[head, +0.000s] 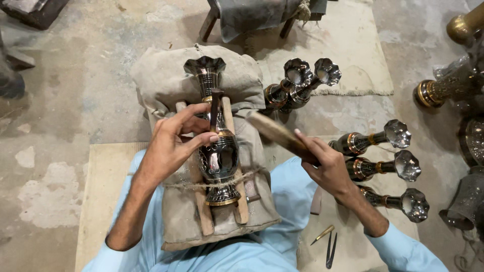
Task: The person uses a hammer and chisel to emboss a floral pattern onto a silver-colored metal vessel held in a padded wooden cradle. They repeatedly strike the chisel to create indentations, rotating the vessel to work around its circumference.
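Note:
A dark metal vase (220, 156) with a flared, fluted mouth and engraved belly lies on a cloth-covered cushion (166, 80) between two wooden slats, tied down by a string. My left hand (174, 141) rests on the vase's left side and pinches a thin dark chisel (215, 108) upright against its neck. My right hand (322, 161) grips a wooden mallet (275, 132) raised to the right of the chisel, its head blurred.
Two similar vases (297, 83) lie beyond the cushion; three more (383, 168) lie at the right. Larger brass vessels (443, 90) stand at the far right. Small pointed tools (327, 244) lie on the mat by my right knee. A wooden stool (247, 17) stands ahead.

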